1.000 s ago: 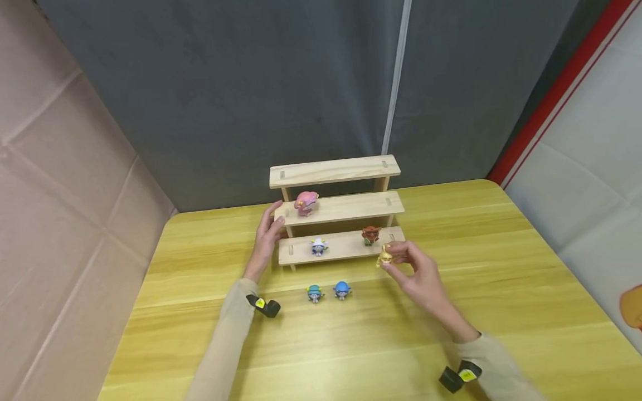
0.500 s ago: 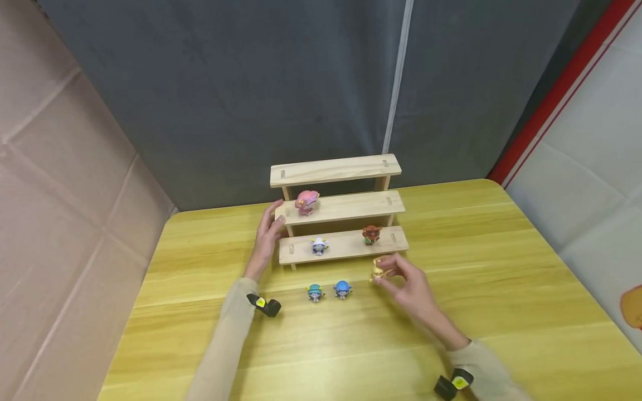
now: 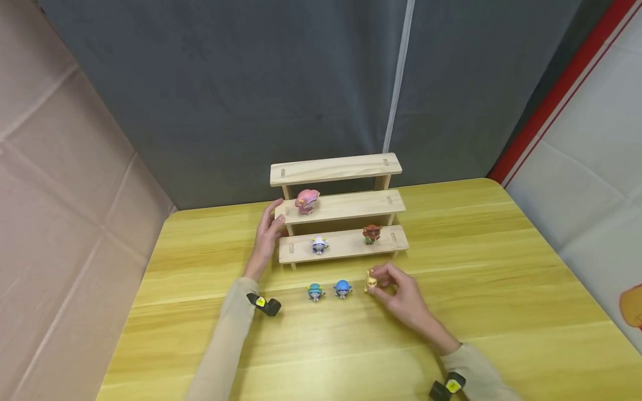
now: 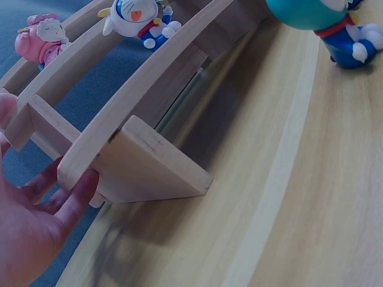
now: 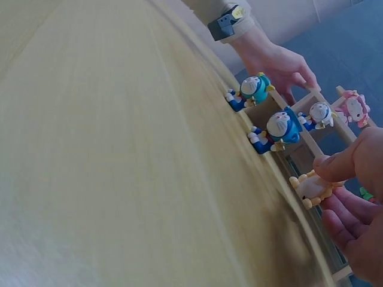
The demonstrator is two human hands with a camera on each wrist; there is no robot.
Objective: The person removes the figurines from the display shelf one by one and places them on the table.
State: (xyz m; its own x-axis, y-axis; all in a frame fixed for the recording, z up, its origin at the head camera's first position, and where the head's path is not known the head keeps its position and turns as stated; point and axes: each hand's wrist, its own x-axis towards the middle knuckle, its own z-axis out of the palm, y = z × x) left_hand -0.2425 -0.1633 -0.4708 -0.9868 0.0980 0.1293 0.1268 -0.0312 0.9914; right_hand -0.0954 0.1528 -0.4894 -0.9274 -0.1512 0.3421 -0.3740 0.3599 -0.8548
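My right hand [image 3: 403, 298] pinches a small yellow figurine [image 3: 370, 283] between thumb and fingers, low over the table in front of the shelf. In the right wrist view this figurine [image 5: 312, 186] has its feet close to the tabletop; I cannot tell if they touch. A blue-capped figurine [image 3: 343, 288] stands just left of it, and a teal-capped one [image 3: 315, 291] further left. My left hand [image 3: 266, 236] grips the left end of the three-tier wooden display shelf [image 3: 351, 206]. In the left wrist view its fingers [image 4: 78, 194] curl against the shelf's end.
On the middle tier sits a pink figurine [image 3: 306, 200]. The bottom tier bears a white-capped figurine [image 3: 319, 245] and a reddish-brown one [image 3: 371, 234]. Behind the wooden table [image 3: 200, 250] hangs a dark grey curtain [image 3: 225, 100], with pale fabric walls at both sides.
My right hand has brought the yellow figurine from beside the bottom tier's right end down and leftward, beside the blue-capped figurine. The left hand stays on the shelf.
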